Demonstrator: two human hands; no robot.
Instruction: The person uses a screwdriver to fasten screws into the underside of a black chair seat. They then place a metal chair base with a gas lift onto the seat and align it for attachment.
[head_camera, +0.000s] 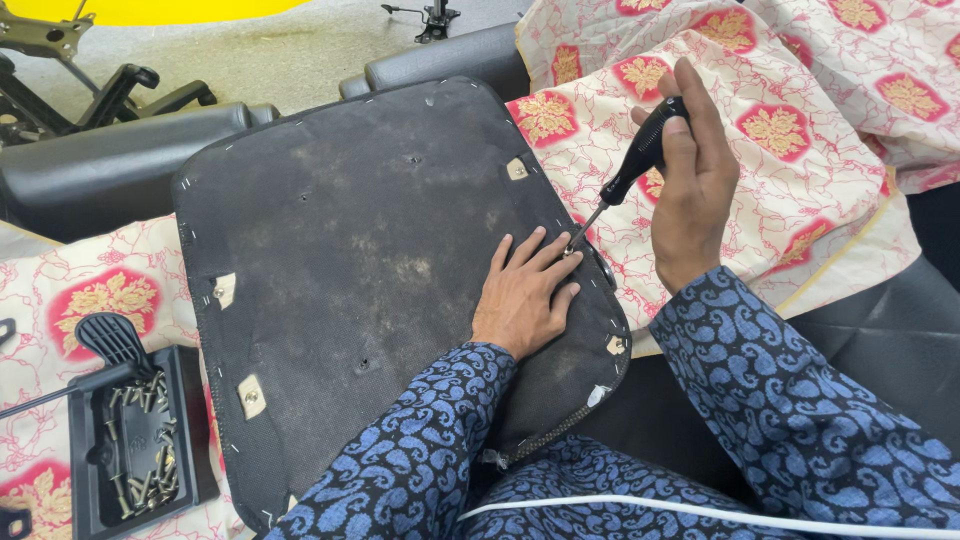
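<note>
Patterned sleeves reach over the upturned seat base (380, 270): left hand (522, 295) lies flat and open, steadying it; right hand (692, 180) clamps the screwdriver (628, 175), tip at an edge screw, apparently not yet out.

The left hand (522, 296) lay flat, palm down, with the fingers (545, 255) extended and slightly spread, pointing up and to the right. The left wrist was straight, and the forearm, in a dark blue sleeve with a light blue paisley pattern, ran down toward the lower edge of the view. The right hand (692, 190) was raised above and to the right of the left hand and closed in a fist grip, thumb on the near side, knuckles turned away. The right wrist was bent slightly inward. The right forearm, in the same patterned sleeve, extended toward the lower right corner.
</note>
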